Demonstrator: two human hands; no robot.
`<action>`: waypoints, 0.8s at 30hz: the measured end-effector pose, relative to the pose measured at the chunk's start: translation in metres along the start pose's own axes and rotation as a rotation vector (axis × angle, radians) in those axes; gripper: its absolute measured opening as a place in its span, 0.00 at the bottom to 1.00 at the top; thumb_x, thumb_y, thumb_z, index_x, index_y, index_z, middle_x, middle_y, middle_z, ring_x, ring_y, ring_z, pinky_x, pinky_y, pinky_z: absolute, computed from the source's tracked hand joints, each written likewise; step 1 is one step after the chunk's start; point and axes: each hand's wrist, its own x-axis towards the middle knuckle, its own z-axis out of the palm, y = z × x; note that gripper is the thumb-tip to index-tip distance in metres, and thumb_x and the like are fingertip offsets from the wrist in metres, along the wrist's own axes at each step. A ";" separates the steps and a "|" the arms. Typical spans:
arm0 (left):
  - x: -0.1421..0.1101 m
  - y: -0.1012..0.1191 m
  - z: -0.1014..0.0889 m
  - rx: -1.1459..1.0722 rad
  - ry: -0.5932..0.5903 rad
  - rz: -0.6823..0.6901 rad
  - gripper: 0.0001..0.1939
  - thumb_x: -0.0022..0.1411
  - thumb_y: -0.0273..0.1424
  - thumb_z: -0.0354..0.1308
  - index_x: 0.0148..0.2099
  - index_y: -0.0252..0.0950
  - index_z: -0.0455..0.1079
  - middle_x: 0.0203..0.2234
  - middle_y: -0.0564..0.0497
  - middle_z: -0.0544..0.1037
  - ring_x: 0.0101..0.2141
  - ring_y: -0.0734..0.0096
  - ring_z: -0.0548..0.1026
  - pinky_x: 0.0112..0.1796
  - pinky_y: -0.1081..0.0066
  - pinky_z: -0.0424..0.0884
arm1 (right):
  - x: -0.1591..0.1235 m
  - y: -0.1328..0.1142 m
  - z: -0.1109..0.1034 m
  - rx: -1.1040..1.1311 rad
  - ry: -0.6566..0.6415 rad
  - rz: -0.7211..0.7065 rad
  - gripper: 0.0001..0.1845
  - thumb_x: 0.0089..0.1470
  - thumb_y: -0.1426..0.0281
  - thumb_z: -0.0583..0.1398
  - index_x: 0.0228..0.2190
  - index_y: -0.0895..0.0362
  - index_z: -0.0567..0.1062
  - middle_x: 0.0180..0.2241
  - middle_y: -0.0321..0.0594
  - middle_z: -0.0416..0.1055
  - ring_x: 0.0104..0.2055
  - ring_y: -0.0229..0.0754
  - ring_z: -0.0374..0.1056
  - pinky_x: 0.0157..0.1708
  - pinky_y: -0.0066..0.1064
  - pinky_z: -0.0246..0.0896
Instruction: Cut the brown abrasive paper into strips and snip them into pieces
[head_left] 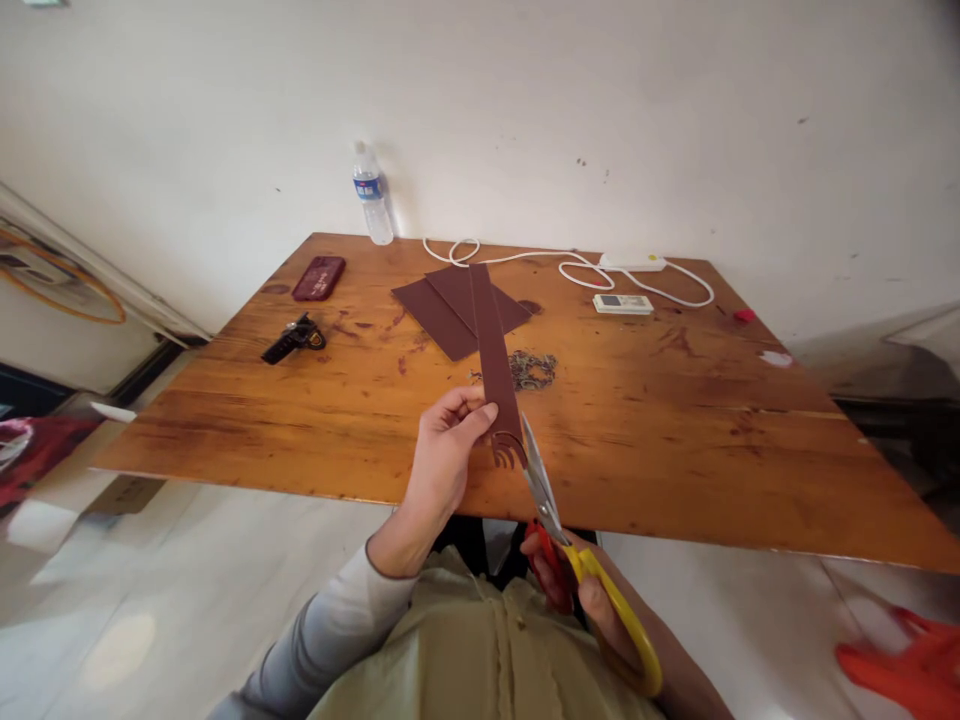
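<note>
My left hand [448, 440] pinches a long dark maroon strip [491, 345] between thumb and fingers, near its lower end. That lower end is cut into narrow curling slivers. In my right hand [596, 600] is a pair of scissors [549, 515] with one red and one yellow handle loop. The blades are parted and reach up to the strip's lower right edge. Flat maroon sheets [442, 310] lie overlapping on the table behind the strip. Right of the strip sits a small heap of thin shreds [534, 370].
On the wooden table [360, 430] stand a water bottle [373, 200] at the back, a maroon phone [319, 278] and a black strap-like item [294, 340] at left. A white power strip [631, 262] with its cable and a remote control [622, 304] lie at right.
</note>
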 end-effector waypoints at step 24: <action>0.000 -0.001 0.000 0.086 -0.016 0.042 0.10 0.49 0.34 0.74 0.31 0.36 0.78 0.23 0.55 0.76 0.25 0.75 0.72 0.30 0.72 0.69 | 0.002 -0.011 0.003 -0.004 -0.049 -0.014 0.43 0.52 0.28 0.60 0.44 0.55 0.78 0.28 0.31 0.59 0.25 0.37 0.49 0.24 0.31 0.49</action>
